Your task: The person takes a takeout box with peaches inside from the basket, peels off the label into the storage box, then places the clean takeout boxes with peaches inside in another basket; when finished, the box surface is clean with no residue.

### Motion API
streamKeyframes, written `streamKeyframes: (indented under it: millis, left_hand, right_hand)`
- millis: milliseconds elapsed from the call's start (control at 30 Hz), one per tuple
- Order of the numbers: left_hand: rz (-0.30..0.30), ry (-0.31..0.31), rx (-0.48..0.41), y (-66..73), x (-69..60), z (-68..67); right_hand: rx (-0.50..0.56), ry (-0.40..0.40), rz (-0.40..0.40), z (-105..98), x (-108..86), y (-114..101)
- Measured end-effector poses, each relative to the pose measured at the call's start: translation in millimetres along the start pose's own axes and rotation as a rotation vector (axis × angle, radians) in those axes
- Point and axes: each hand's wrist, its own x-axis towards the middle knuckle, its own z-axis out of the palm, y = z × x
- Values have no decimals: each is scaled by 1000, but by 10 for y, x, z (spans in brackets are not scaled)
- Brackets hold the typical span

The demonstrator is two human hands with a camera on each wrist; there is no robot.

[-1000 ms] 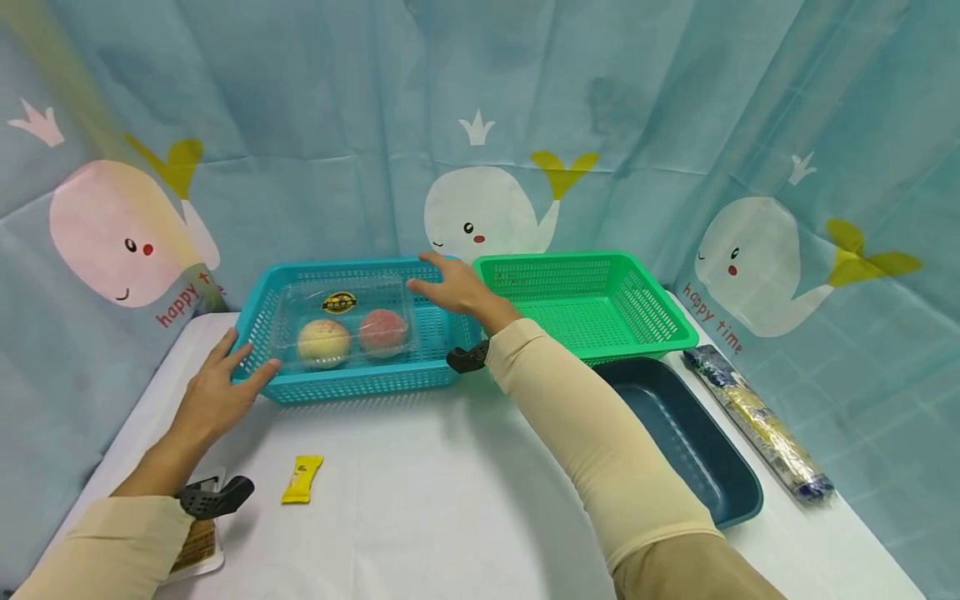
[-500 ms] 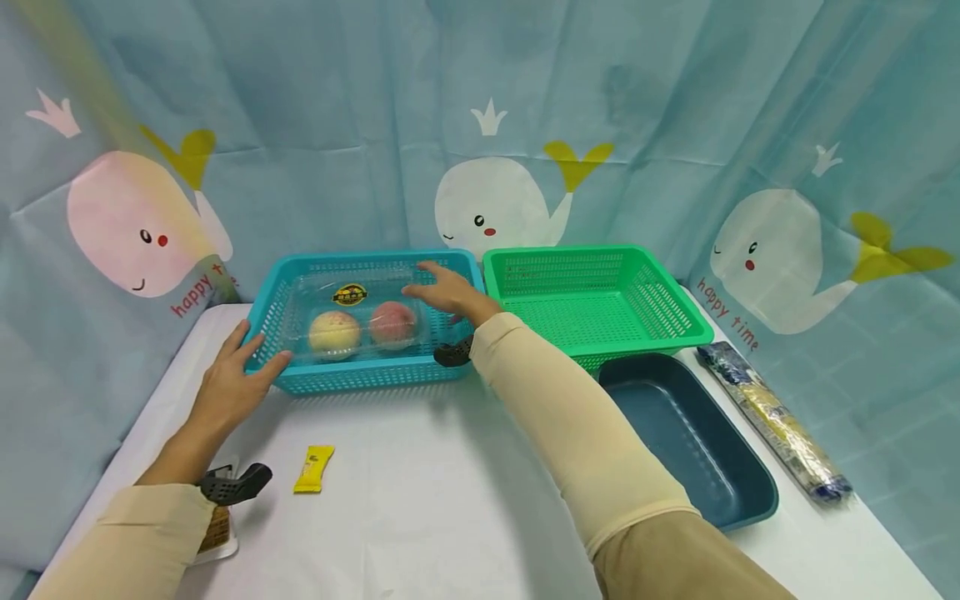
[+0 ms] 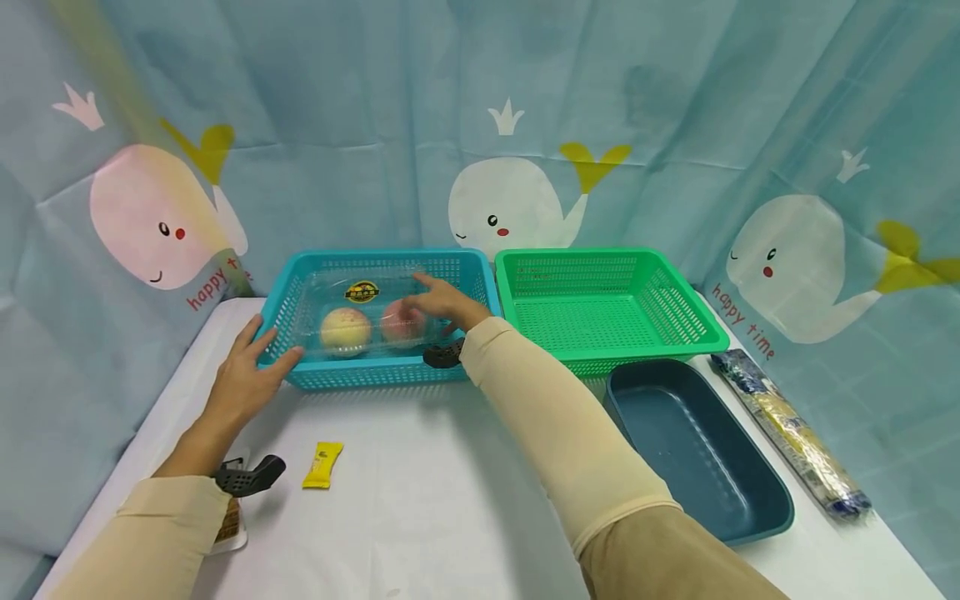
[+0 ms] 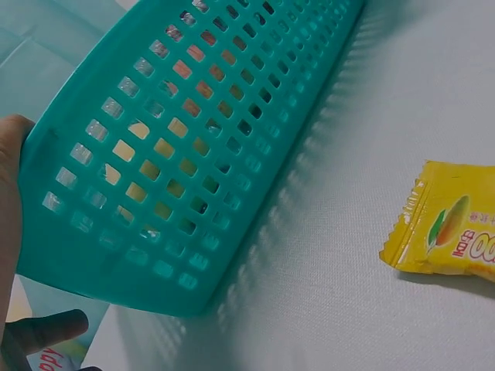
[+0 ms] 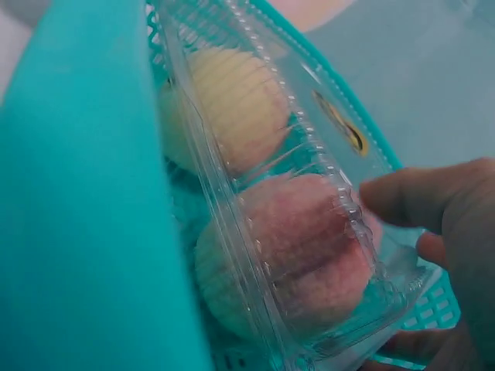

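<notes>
Left to right across the white cloth. At the near left, your wrist partly hides a white-edged pack (image 3: 235, 527). Your left hand (image 3: 247, 375) rests at the left end of the blue basket (image 3: 390, 372), its fingers spread and touching the plastic; no tight grasp is visible. Near this hand, a yellow packet (image 3: 323, 465) lies on the cloth. The clear container (image 3: 378, 305) sits inside the blue basket, with a pale fruit (image 3: 346, 331) on its left and a red fruit (image 3: 399, 330) on its right. Your right hand (image 3: 444, 302), well apart from the left, reaches over the container's right end, fingers parted; one tip appears to touch the lid's edge, but whether any weight is taken cannot be told.

The step in hand is judged to be getting hold of the container. Use your left hand to steady the basket; set right thumb and fingers on opposite sides of the rigid edges, since the thin lid may flex or pop open. Keep the container level, as the fruits could roll. Farther right stand the green basket (image 3: 615, 354), the dark tray (image 3: 690, 450) and a long wrapped pack (image 3: 791, 437).
</notes>
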Motion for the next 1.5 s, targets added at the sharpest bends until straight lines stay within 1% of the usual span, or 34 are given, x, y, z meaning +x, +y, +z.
streamKeyframes:
  millis: [100, 300, 367, 533, 633, 700, 900, 1000, 1133, 1233, 1367, 1500]
  left_hand:
    - [1, 1, 4, 8, -1, -23]
    - [-9, 2, -9, 2, -3, -32]
    - [-8, -1, -19, 2, 0, -25]
    - [-19, -11, -19, -2, -4, -1]
    - [-22, -10, -17, -8, -14, 17]
    - [-18, -10, -17, -9, -20, 23]
    - [-6, -6, -16, -8, -24, 21]
    - [0, 5, -9, -14, -18, 5]
    - [-1, 17, 3, -26, -12, -24]
    - [2, 10, 0, -35, 0, -31]
    - [-2, -13, -11, -34, 7, -16]
    - [-3, -18, -2, -7, -4, -12]
  right_hand:
    - [46, 19, -3, 25, 26, -13]
    - [188, 71, -9, 41, 45, -5]
    - [235, 83, -25, 40, 39, 2]
    - [355, 111, -104, 35, 14, -18]
    - [426, 127, -131, 20, -13, -38]
    - [463, 144, -135, 0, -34, -46]
    - [558, 191, -164, -133, -184, -81]
    - [632, 183, -206, -217, -277, -120]
    - [703, 149, -246, -304, -378, -176]
    - [750, 143, -259, -351, -477, -194]
    - [814, 152, -269, -400, -636, -164]
    - [834, 143, -273, -430, -843, -99]
